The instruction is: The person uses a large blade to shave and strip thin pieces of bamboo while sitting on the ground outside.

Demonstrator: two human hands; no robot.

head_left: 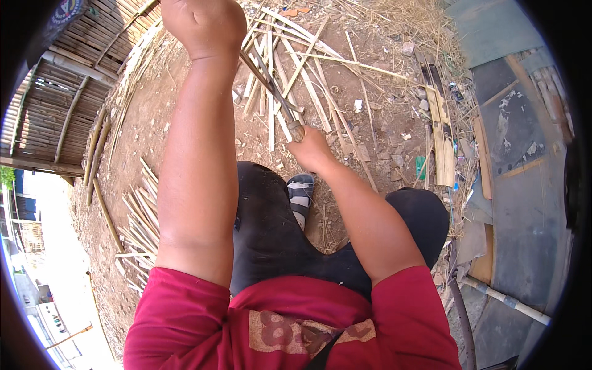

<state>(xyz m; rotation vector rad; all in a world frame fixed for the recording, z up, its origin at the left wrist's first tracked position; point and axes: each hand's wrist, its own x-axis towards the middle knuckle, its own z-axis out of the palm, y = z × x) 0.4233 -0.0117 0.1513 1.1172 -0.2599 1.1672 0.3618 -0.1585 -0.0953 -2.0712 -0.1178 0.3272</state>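
My right hand (313, 151) is closed round the handle (296, 131) of a long, dark-bladed knife that looks like a machete. Its narrow blade (269, 85) slants up and left toward my raised left hand (206, 23). That hand is at the top edge, close to the camera, with its fingers hidden; what it holds, if anything, does not show. Beyond my right hand, pale split bamboo strips (302, 77) lie crisscrossed on the dirt.
More strips (140, 216) are piled at the left, near a bamboo-slat wall (68, 92). Split bamboo lengths (443, 139) lie at the right, beside large dark sheets (515, 185). A sandaled foot (300, 194) shows below my right hand. Straw and rubble are strewn about.
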